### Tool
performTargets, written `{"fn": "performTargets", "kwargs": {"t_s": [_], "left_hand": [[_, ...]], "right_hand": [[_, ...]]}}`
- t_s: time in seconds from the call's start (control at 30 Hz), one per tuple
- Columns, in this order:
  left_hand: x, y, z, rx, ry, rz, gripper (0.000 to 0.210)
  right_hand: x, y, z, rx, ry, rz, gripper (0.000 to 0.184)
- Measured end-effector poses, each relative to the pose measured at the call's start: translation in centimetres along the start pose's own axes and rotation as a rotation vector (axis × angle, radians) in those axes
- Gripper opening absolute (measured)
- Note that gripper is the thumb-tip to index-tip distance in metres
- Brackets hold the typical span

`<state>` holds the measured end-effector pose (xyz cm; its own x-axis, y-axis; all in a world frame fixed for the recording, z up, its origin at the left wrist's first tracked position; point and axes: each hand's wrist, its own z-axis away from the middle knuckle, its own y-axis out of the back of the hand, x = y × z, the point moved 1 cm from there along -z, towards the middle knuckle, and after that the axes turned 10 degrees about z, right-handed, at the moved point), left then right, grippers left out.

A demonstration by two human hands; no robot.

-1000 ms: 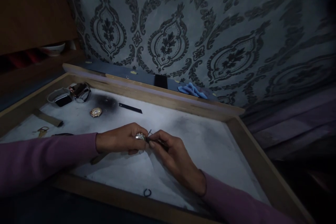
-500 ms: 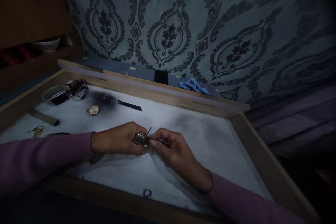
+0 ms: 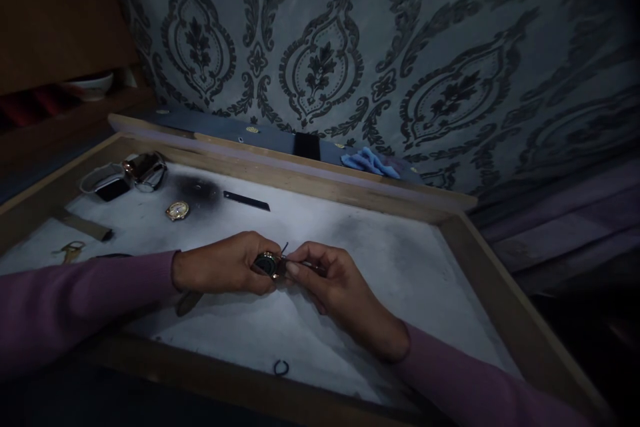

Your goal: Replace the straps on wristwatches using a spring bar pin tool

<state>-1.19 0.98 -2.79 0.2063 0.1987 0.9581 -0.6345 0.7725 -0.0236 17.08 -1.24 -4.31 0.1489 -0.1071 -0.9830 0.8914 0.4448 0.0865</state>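
My left hand [image 3: 230, 263] is closed around a wristwatch [image 3: 267, 264] with a dark dial, its face tilted up. Just to the right, my right hand [image 3: 333, 283] pinches at the edge of the watch. A thin, rod-like tool [image 3: 314, 267] lies under its curled fingers, mostly hidden. Between the two hands a short dark sliver [image 3: 285, 248] sticks up from the watch's side; I cannot tell what it belongs to. Part of an olive strap [image 3: 188, 303] shows below my left wrist.
Around the work runs a wooden tray rim [image 3: 330, 183]. Inside lie a black blade [image 3: 247, 201], a gold watch face [image 3: 177, 211], a smartwatch [image 3: 113, 188], other watches [image 3: 147, 172], an olive strap piece [image 3: 83, 223], keys [image 3: 71, 251] and a small black ring [image 3: 281, 367]. A blue cloth [image 3: 370, 162] rests behind.
The watch has turned slightly in my left hand. My right fingers have shifted a little at its edge, and a lower finger now shows beneath. The rest stays put.
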Motion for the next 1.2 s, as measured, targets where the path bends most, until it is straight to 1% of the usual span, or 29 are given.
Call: {"fn": "performTargets", "kwargs": {"t_s": [0.27, 0.47, 0.73, 0.97, 1.2], "left_hand": [[0.1, -0.1, 0.0, -0.003, -0.009, -0.012, 0.011], [0.1, 0.0, 0.0, 0.005, -0.002, -0.021, 0.014], [0.3, -0.1, 0.1, -0.028, 0.007, -0.015, 0.014], [0.3, 0.0, 0.1, -0.075, -0.026, 0.052, 0.02], [-0.1, 0.0, 0.2, -0.048, -0.001, 0.074, 0.019]], "right_hand": [[-0.4, 0.0, 0.2, -0.008, 0.01, 0.034, 0.021], [-0.2, 0.0, 0.3, -0.013, 0.067, 0.072, 0.019], [0.0, 0.0, 0.4, 0.046, 0.219, 0.211, 0.014], [-0.2, -0.1, 0.7, 0.093, 0.265, 0.366, 0.018], [-0.8, -0.3, 1.1, 0.119, 0.315, 0.423, 0.018]]}}
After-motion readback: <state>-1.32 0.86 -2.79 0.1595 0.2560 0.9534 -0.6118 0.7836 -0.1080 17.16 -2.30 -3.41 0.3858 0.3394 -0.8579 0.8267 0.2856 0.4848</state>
